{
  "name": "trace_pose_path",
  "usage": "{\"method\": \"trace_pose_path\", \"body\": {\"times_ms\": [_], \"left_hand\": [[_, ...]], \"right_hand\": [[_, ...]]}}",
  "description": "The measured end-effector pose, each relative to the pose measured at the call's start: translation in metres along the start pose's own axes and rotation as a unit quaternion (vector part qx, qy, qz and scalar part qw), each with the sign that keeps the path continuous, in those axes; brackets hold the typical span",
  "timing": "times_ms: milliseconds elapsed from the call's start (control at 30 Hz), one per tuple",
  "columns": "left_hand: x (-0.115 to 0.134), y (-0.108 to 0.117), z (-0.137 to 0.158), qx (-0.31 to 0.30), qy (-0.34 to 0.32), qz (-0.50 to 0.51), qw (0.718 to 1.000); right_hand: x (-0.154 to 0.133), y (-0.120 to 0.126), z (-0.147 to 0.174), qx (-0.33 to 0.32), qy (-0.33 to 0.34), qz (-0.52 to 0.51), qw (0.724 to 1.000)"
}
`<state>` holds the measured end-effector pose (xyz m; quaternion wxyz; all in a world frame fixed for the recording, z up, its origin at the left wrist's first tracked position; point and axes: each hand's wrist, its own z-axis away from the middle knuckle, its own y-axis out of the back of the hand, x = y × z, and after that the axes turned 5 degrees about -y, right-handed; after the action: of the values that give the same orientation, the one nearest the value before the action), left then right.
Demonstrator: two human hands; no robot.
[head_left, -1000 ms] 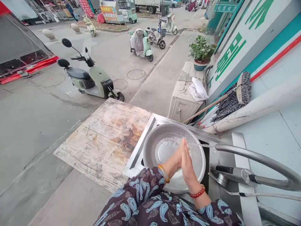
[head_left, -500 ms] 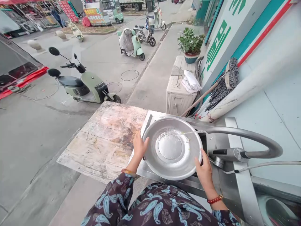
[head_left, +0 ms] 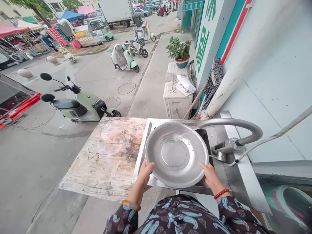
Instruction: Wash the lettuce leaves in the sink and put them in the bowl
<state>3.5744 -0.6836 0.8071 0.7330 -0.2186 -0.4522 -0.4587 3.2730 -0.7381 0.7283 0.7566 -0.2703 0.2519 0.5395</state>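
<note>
Person at an outdoor sink, seen from the head. Nearest are the patterned sleeves [head_left: 122,224], with an amber bangle [head_left: 131,204] at the left wrist and a red bead bracelet [head_left: 221,193] at the right. The left hand [head_left: 145,171] grips the near left part of the rim of a metal basin [head_left: 173,154], thumb on top; the right hand [head_left: 210,175] grips the near right part in the same way. The fingers beneath the rim are largely hidden. The basin lies over the sink [head_left: 141,151], between the two hands; a small pale patch, too blurred to identify, shows on its far inner side. To the left, a worn wooden board [head_left: 104,165] bears a few thin, curled scraps [head_left: 97,159]. To the right stands the faucet [head_left: 243,123], its spout arching left to the basin's far edge. Beyond the sink, a mop [head_left: 216,71] leans by a pale pipe [head_left: 240,65]. Farther on, a boxy off-white unit [head_left: 179,102] carries a folded white cloth [head_left: 185,85] and, behind it, a potted plant [head_left: 179,49]. On the pavement to the far left stands a grey-green scooter [head_left: 87,104]; farther still, a mint scooter [head_left: 128,58] and a white truck [head_left: 115,11].
</note>
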Motion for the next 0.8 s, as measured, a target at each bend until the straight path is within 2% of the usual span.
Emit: {"method": "trace_pose_path", "body": {"times_ms": [133, 200, 233, 333, 433, 500, 633, 700, 800], "left_hand": [[0.032, 0.047, 0.015, 0.064, -0.061, -0.054, 0.995], [0.048, 0.058, 0.016, 0.096, -0.078, -0.067, 0.99], [0.054, 0.056, 0.016, 0.1, -0.084, -0.065, 0.989], [0.057, 0.031, 0.016, 0.062, -0.087, -0.038, 0.994], [0.044, 0.015, 0.02, 0.006, -0.061, -0.022, 0.998], [0.036, 0.026, 0.022, 0.009, -0.046, -0.031, 0.998], [0.029, 0.063, 0.021, 0.091, -0.029, -0.059, 0.994], [0.028, 0.064, 0.018, 0.094, -0.025, -0.051, 0.994], [0.03, 0.043, 0.018, 0.048, -0.032, -0.032, 0.998]], "right_hand": [[0.021, -0.041, 0.02, -0.061, -0.021, -0.026, 0.998], [0.016, -0.06, 0.021, -0.092, -0.024, -0.027, 0.995], [0.01, -0.064, 0.019, -0.098, -0.019, -0.026, 0.995], [-0.008, -0.051, 0.004, -0.071, 0.006, -0.026, 0.997], [-0.003, -0.026, 0.001, -0.028, 0.018, -0.027, 0.999], [0.01, -0.024, 0.012, -0.022, 0.018, -0.027, 0.999], [0.022, -0.05, 0.031, -0.066, 0.022, -0.021, 0.997], [0.011, -0.054, 0.028, -0.078, 0.036, -0.014, 0.996], [-0.008, -0.041, 0.017, -0.058, 0.043, -0.008, 0.997]]}}
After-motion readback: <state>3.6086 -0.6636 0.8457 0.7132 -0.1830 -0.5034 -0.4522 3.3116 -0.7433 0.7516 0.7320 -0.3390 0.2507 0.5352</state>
